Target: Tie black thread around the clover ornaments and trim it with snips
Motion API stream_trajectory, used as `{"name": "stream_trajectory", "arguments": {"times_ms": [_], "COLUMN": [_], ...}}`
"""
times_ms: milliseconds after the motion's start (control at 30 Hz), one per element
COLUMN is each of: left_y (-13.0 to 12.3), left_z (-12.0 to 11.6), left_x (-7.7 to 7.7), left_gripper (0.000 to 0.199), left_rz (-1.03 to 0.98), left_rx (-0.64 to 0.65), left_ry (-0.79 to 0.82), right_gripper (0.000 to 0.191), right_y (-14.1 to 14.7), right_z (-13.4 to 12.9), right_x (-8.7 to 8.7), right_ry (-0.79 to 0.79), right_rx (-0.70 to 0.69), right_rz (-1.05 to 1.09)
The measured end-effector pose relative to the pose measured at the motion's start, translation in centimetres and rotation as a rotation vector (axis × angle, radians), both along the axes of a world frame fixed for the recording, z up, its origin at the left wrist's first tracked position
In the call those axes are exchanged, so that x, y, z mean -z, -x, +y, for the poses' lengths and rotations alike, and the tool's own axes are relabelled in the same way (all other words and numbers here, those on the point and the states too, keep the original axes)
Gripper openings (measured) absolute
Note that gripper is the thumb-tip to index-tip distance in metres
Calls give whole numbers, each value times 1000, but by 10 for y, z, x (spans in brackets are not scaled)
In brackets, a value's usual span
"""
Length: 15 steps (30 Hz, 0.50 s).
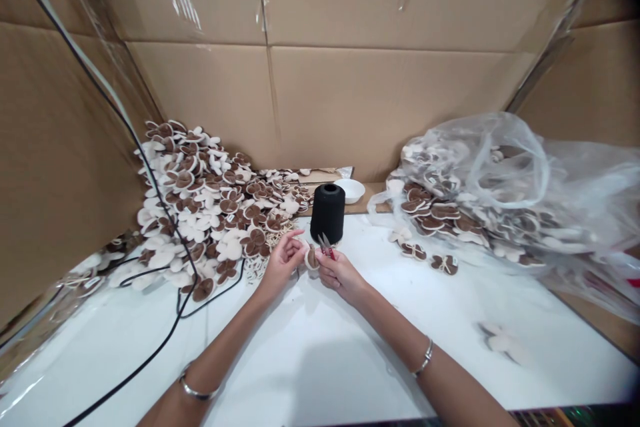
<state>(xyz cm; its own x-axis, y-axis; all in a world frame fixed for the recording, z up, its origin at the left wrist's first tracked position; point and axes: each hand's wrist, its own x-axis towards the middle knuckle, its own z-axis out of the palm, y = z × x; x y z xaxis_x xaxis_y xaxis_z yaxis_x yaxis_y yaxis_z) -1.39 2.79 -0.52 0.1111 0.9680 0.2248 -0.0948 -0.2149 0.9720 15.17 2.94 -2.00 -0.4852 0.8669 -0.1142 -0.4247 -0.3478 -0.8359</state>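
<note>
My left hand [285,257] pinches the left side of a small brown and white fabric piece [312,257] in the middle of the white table. On its right side, my right hand [340,273] has closed fingers around small red-handled scissors [326,248], whose blades point up and away, and also touches the piece. Just behind both hands stands a black thread cone [327,213] upright. Fine details between the fingertips are too small to tell.
A heap of brown and white flower-shaped pieces [200,207] fills the left. More lie under a clear plastic bag [500,180] at right. A white bowl [351,191] sits behind the cone. A black cable [165,207] crosses the left side; cardboard walls [350,93] enclose the table [280,360].
</note>
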Motion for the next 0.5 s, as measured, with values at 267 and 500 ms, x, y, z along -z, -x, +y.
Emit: {"name": "stream_trajectory", "arguments": {"times_ms": [267, 500], "left_y": [5, 6], "left_z": [1, 0], "left_x": [2, 2], "left_gripper": [23, 24], "left_rz": [270, 158], "left_rx": [-196, -79], "left_ry": [-142, -46], "right_gripper": [39, 37], "right_y": [9, 10], "right_z": [-3, -2], "right_x": [-2, 1], "right_ry": [-112, -222], "right_rx": [272, 349], "right_rz": [-153, -244]}}
